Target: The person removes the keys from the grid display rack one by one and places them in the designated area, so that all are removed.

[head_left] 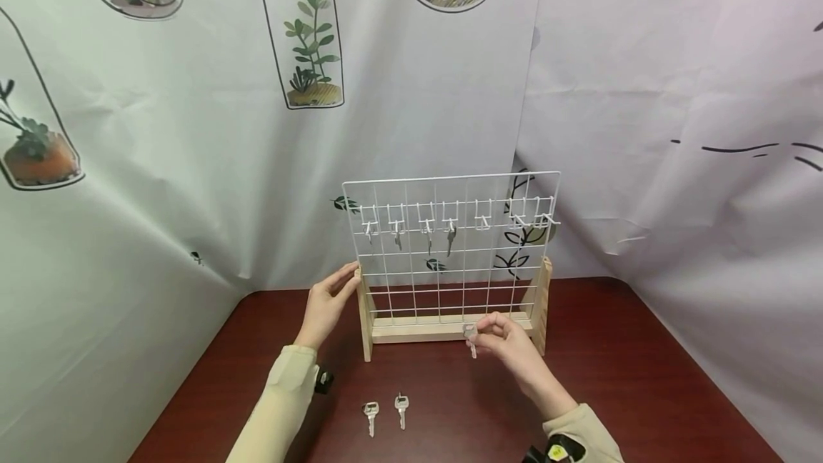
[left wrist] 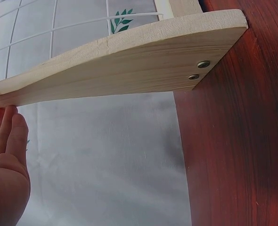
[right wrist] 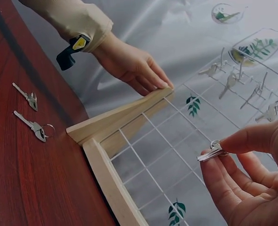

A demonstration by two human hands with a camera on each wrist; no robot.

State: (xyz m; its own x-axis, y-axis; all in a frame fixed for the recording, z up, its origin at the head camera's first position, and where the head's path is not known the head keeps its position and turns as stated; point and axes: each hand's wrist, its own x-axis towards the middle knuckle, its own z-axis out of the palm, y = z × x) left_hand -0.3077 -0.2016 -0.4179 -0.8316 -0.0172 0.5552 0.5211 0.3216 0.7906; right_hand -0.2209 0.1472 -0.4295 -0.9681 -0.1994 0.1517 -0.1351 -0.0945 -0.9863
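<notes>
A white wire grid rack (head_left: 450, 249) stands on a wooden base with wooden side posts. At the top of its left post (left wrist: 106, 66), my left hand (head_left: 326, 306) holds the wood between thumb and fingertips. My right hand (head_left: 511, 352) pinches a silver key (right wrist: 212, 153) with a small ring, in front of the rack's lower right part. Several keys (head_left: 451, 238) hang from the left hooks of the rack; the hooks on the right (head_left: 484, 221) carry none. Two more keys, one on the left (head_left: 371, 418) and one beside it (head_left: 401, 411), lie on the table.
The dark red wooden table (head_left: 643, 377) runs back to a pale cloth backdrop (head_left: 611, 127) printed with plants. Hook ends stick out toward me from the upper grid. Black cameras (head_left: 323, 381) are strapped to both wrists.
</notes>
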